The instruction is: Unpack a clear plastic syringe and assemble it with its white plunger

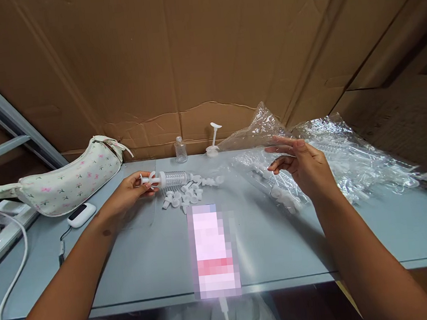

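Two clear plastic bags (pixel 333 153) sprawl over the right of our desk (pixel 151 256), mouths toward us so parts lie in reach, and our right hand (pixel 300 164) hovers over them, fingers loosely spread and holding nothing. One small ribbed bottle (pixel 173 178) lies sideways in our left hand (pixel 131 190), pinched at its white pump end. Beside it on the desk sit roughly fifteen white caps (pixel 186 194), piled close.

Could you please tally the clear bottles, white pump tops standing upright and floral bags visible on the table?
Clear bottles: 2, one in the left hand at, one upright
Upright white pump tops: 1
Floral bags: 1
Total: 4
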`<state>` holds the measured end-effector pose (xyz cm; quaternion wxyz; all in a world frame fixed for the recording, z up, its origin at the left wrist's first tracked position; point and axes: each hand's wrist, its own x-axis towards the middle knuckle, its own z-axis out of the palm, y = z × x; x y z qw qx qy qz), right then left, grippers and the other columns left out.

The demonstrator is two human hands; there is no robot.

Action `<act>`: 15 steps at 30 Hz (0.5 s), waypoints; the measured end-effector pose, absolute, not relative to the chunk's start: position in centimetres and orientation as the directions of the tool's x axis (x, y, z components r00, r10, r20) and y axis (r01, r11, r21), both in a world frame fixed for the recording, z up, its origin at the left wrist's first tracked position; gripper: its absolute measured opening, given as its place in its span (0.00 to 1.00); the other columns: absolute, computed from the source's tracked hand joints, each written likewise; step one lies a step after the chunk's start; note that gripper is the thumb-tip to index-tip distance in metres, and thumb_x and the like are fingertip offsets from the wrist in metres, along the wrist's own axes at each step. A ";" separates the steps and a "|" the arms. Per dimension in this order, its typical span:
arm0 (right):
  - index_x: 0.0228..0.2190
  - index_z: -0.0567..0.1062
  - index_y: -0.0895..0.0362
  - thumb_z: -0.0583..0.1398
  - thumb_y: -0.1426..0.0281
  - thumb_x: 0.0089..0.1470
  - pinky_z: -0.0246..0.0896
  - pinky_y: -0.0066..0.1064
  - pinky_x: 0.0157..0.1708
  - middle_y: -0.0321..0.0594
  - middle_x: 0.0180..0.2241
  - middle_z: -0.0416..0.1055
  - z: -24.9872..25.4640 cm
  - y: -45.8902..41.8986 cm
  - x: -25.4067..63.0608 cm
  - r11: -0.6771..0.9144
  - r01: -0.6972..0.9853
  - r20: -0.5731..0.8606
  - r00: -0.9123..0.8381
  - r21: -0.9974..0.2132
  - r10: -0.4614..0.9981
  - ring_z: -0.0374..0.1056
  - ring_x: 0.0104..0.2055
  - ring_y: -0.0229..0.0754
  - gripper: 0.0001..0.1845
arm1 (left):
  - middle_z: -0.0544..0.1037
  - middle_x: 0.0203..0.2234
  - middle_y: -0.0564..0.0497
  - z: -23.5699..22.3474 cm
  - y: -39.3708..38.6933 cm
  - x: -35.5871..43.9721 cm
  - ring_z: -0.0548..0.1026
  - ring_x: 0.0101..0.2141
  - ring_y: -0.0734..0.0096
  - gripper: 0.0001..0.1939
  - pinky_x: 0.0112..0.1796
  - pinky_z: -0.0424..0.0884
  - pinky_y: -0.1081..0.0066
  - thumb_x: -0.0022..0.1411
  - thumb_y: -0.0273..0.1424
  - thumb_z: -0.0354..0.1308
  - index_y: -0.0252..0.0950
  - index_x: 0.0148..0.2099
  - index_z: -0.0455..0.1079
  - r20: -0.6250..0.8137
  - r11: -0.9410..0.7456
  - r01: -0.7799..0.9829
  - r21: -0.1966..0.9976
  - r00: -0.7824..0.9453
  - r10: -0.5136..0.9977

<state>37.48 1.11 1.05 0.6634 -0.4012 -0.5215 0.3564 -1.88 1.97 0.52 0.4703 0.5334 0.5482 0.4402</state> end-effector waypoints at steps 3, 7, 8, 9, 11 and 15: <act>0.41 0.78 0.58 0.61 0.49 0.52 0.63 0.30 0.18 0.45 0.33 0.78 1.2 1.0 37.3 0.472 -0.084 0.441 0.247 -0.878 0.863 0.72 0.20 0.39 0.27 | 0.80 0.36 0.49 0.4 2.0 -1.7 0.79 0.34 0.68 0.22 0.37 0.76 0.68 0.48 0.41 0.71 0.38 0.44 0.72 -0.009 0.010 0.173 0.985 -0.007 1.000; 0.38 0.79 0.58 0.63 0.48 0.49 0.60 0.29 0.15 0.44 0.30 0.79 1.4 1.0 37.4 0.522 -0.111 0.477 0.282 -0.846 0.832 0.71 0.18 0.39 0.26 | 0.80 0.35 0.50 0.1 2.4 -1.6 0.78 0.34 0.67 0.24 0.39 0.75 0.67 0.44 0.42 0.71 0.37 0.42 0.72 0.054 -0.051 0.150 0.987 -0.015 0.998; 0.37 0.80 0.58 0.64 0.48 0.48 0.59 0.29 0.14 0.44 0.29 0.79 1.4 1.1 37.5 0.536 -0.117 0.486 0.294 -0.836 0.823 0.71 0.17 0.39 0.26 | 0.80 0.36 0.50 0.1 2.5 -1.6 0.78 0.35 0.67 0.24 0.40 0.74 0.66 0.44 0.42 0.71 0.37 0.41 0.72 0.063 -0.060 0.146 0.987 -0.017 0.998; 0.37 0.80 0.58 0.64 0.48 0.48 0.58 0.29 0.14 0.44 0.29 0.79 1.4 1.1 37.5 0.550 -0.122 0.496 0.306 -0.826 0.812 0.70 0.17 0.39 0.27 | 0.80 0.36 0.50 0.1 2.5 -1.6 0.78 0.36 0.67 0.24 0.40 0.74 0.66 0.44 0.42 0.71 0.37 0.42 0.72 0.069 -0.065 0.147 0.987 -0.020 0.997; 0.36 0.80 0.58 0.64 0.47 0.48 0.58 0.28 0.14 0.43 0.28 0.79 1.3 1.2 37.4 0.566 -0.131 0.506 0.320 -0.814 0.801 0.70 0.16 0.38 0.27 | 0.80 0.36 0.50 0.1 2.6 -1.6 0.78 0.36 0.67 0.24 0.41 0.74 0.65 0.45 0.42 0.70 0.37 0.42 0.72 0.067 -0.062 0.152 0.986 -0.027 0.997; 0.39 0.79 0.57 0.62 0.48 0.51 0.60 0.29 0.15 0.43 0.31 0.79 0.8 1.2 36.9 0.528 -0.130 0.489 0.242 -0.839 0.838 0.71 0.18 0.38 0.26 | 0.79 0.35 0.50 0.0 2.6 -1.2 0.78 0.35 0.67 0.23 0.41 0.73 0.65 0.45 0.41 0.70 0.37 0.41 0.72 0.072 -0.066 0.155 0.986 -0.031 0.997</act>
